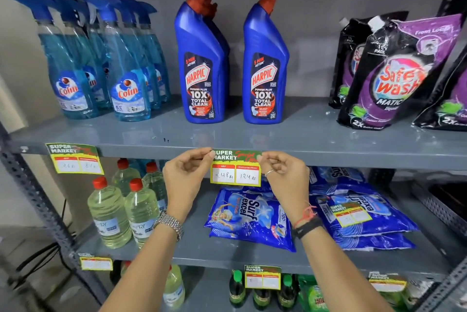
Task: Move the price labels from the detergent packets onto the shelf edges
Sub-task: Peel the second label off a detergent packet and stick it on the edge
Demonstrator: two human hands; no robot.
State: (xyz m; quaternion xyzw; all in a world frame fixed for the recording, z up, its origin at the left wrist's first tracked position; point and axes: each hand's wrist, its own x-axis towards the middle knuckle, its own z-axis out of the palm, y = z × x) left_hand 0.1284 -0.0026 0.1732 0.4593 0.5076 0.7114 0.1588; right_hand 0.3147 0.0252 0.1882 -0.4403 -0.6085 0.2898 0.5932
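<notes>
A yellow-bordered price label reading 248 and 124 hangs against the grey shelf edge below the two Harpic bottles. My left hand pinches its top left corner and my right hand pinches its top right corner. On the shelf below lie two stacks of blue Surf Excel detergent packets, a left stack with no label showing and a right stack with another price label on its top packet.
Colin spray bottles, Harpic bottles and Safewash pouches stand on the upper shelf. Another label hangs on that edge at left. Clear bottles with red caps stand left of the packets. Lower shelf edges carry more labels.
</notes>
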